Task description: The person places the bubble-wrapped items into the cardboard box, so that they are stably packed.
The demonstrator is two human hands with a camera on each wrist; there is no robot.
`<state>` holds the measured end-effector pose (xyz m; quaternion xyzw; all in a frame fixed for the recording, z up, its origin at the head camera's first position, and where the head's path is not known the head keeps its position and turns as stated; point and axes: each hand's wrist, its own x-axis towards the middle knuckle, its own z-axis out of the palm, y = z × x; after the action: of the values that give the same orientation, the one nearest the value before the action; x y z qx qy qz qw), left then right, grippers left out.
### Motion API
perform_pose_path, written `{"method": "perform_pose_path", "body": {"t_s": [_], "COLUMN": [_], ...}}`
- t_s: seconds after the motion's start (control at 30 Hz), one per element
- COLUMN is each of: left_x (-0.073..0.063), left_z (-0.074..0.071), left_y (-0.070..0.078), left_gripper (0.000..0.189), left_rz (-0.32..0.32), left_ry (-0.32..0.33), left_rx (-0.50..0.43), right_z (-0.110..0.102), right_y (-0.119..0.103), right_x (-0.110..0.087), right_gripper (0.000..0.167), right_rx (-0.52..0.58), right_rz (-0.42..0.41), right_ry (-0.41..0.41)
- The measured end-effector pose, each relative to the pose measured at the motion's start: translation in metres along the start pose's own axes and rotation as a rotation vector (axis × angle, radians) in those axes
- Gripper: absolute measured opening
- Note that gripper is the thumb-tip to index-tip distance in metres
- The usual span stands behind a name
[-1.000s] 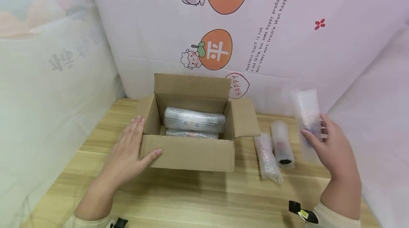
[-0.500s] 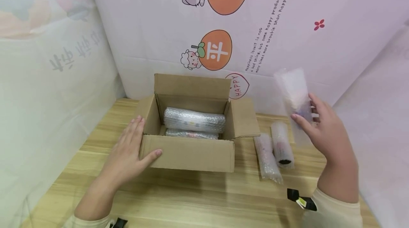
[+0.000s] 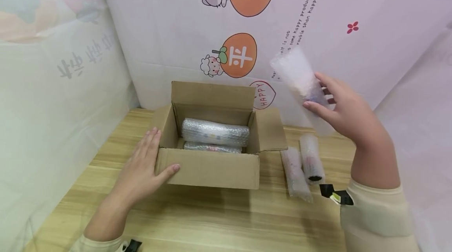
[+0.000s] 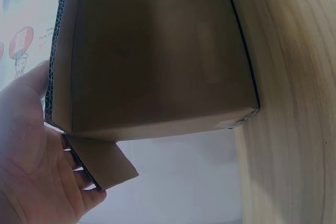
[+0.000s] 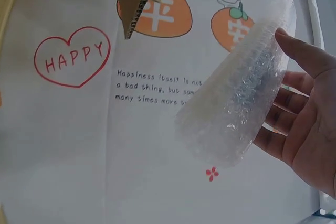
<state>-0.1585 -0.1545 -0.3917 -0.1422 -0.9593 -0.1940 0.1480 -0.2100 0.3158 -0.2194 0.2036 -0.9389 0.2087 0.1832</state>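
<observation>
An open cardboard box [image 3: 212, 170] stands on the wooden table with its flaps spread outward. My left hand [image 3: 138, 171] rests at its left front corner, fingers straight along the left flap and thumb on the front flap. In the left wrist view, the fingers pass behind a small flap [image 4: 102, 163]. My right hand [image 3: 344, 112] holds a bubble-wrapped package [image 3: 294, 69] in the air, right of the box, thumb on one side and fingers on the other. Something bluish shows through its wrap [image 5: 249, 85]. Inside the box lie two bubble-wrapped rolls [image 3: 215, 132], one in front of the other.
Right of the box, two more bubble-wrapped packages lie side by side on the table: one pinkish [image 3: 296, 175], the other with a dark end [image 3: 311, 159]. A printed white sheet [image 3: 159, 36] hangs behind, and pale sheets enclose both sides.
My right hand has lifted the bubble-wrapped package up and leftward, away from the table's right side toward the box. The left hand and the box have stayed in place.
</observation>
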Motion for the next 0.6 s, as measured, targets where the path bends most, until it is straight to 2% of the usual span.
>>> {"method": "perform_pose_path", "body": {"t_s": [0.2,0.43,0.6], "left_x": [0.001,0.002,0.001], "left_z": [-0.001,-0.002,-0.002], "left_y": [0.001,0.001,0.001], "left_gripper": [0.102,0.101,0.101], "left_rz": [0.004,0.014,0.016], "left_ry": [-0.006,-0.004,-0.003], "left_rx": [0.002,-0.008,-0.009], "right_z": [-0.006,-0.010,-0.008], "right_y": [-0.015,-0.032,-0.041], "right_x": [0.023,0.048,0.067], "right_gripper": [0.070,0.073,0.067], "right_rx": [-0.001,-0.041,-0.052], "right_rz": [-0.081,-0.106,-0.142], "right_ry": [-0.065,-0.185,-0.260]}}
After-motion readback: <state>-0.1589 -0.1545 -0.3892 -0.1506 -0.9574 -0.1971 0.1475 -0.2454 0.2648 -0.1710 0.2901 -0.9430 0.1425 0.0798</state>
